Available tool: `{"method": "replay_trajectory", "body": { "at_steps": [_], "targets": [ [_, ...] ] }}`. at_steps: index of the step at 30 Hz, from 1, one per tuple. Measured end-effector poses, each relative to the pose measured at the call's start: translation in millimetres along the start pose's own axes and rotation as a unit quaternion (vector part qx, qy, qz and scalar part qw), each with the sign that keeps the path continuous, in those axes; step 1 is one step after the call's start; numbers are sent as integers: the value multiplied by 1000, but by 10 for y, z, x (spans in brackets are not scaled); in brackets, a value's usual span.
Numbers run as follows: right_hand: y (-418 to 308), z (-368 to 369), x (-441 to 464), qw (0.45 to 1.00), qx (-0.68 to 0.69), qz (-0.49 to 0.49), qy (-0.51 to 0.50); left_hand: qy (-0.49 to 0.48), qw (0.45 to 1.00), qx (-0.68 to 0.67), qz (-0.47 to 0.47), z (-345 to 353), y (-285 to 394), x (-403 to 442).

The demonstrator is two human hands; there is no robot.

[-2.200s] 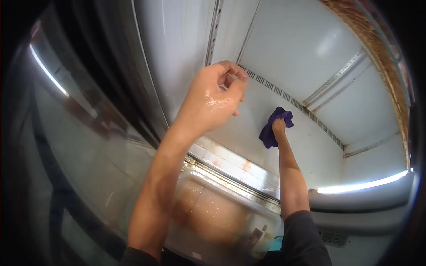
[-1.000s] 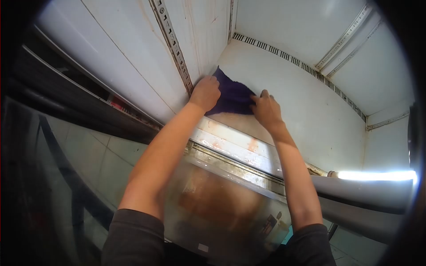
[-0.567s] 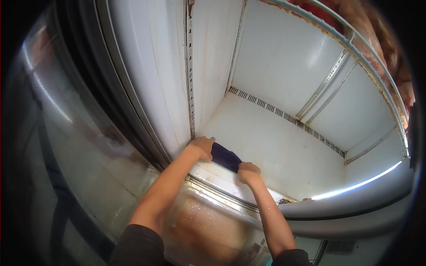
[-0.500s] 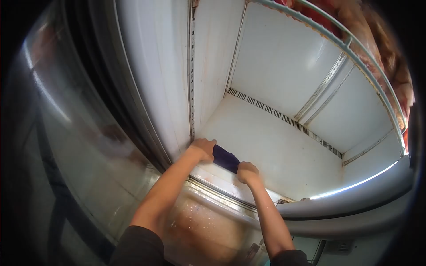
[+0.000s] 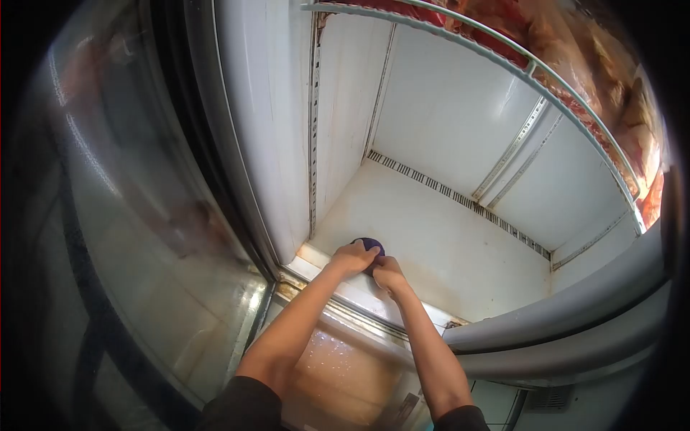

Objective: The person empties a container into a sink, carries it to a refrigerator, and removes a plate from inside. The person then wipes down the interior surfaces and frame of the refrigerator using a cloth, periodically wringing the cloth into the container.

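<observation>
A dark purple cloth point(image 5: 369, 243) is bunched up between my two hands, just above the front sill of a white refrigerated cabinet. My left hand point(image 5: 352, 259) is closed on it, thumb toward the right. Close beside it, my right hand point(image 5: 389, 275) also grips the cloth with curled fingers. Much of the cloth is hidden behind the fingers. Under and behind the hands spreads the white cabinet floor point(image 5: 431, 237), which has faint brownish stains.
A wire shelf point(image 5: 532, 68) crosses the upper right, with raw meat point(image 5: 568, 50) on it. A slotted vent strip point(image 5: 460, 195) runs along the floor's back edge. The glass door point(image 5: 144, 237) stands at the left. A grey curved frame point(image 5: 560, 327) borders the right.
My hands have come together, and the cloth stretched between them is now bunched up. My left hand has moved right, away from the cabinet's left wall. The view has shifted slightly.
</observation>
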State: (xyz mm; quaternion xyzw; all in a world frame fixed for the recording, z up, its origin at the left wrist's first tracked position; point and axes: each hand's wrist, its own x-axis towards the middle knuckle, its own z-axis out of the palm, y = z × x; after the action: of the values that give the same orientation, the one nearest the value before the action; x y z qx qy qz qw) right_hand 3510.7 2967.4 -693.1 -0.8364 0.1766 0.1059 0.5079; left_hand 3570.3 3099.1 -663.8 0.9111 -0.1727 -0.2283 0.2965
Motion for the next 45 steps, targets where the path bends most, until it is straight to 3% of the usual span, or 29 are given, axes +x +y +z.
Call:
{"method": "replay_trajectory", "body": {
  "at_steps": [5,7,8,10,11,13,14,17,19,20,21,23,25,27,28,29,31,34,38,45],
  "targets": [
    [-289,-240,-311,989,124,-56,-59,32,991,-129,-28,-177,55,-180],
    [-578,-383,-588,941,326,14,-85,-18,917,-394,65,-291,29,-341],
    [-661,-400,-674,939,331,8,-92,-42,899,-429,72,-381,39,-463],
    [-651,-306,-929,932,351,94,-1,-75,888,-447,82,-508,147,-851],
    [-724,-203,-1101,900,421,107,23,-108,871,-469,101,-577,213,-1035],
    [-1029,-150,-1494,831,546,83,-72,-141,856,-490,88,-528,303,-1383],
    [-1006,-81,-1503,830,545,85,-86,-199,880,-430,35,-621,409,-1586],
    [-733,253,-1513,823,540,150,-96,-143,914,-380,6,-404,249,-1816],
    [-633,478,-1665,871,486,66,-26,-92,920,-381,8,-261,103,-2074],
    [-578,566,-1754,867,494,61,-15,-66,912,-400,-65,-177,57,-2206],
    [-632,587,-1908,843,531,74,-52,-62,914,-396,-67,-143,-15,-2284],
    [-413,750,-1935,865,497,40,-61,-102,909,-356,-192,-89,-185,-2381],
    [-438,735,-1993,856,504,60,-101,-237,866,-424,-120,-105,-248,-2438],
    [-241,877,-1879,854,509,25,-100,-223,832,-500,-87,191,-396,-2395],
    [-22,1005,-1711,884,460,-17,-86,-240,830,-493,-106,238,-419,-2409],
    [-122,1008,-1774,860,502,14,-92,-258,826,-485,-124,271,-437,-2404],
    [-184,1008,-1844,918,393,32,-47,-306,848,-401,-161,411,-526,-2353],
    [221,1294,-1715,981,180,-42,66,-227,919,-282,-159,561,-336,-2503],
    [356,1404,-1691,973,193,-60,110,-189,928,-295,-131,782,-377,-2555],
    [310,1255,-1817,983,165,-31,76,-185,925,-308,-121,1020,-312,-2193]
  ]
}}
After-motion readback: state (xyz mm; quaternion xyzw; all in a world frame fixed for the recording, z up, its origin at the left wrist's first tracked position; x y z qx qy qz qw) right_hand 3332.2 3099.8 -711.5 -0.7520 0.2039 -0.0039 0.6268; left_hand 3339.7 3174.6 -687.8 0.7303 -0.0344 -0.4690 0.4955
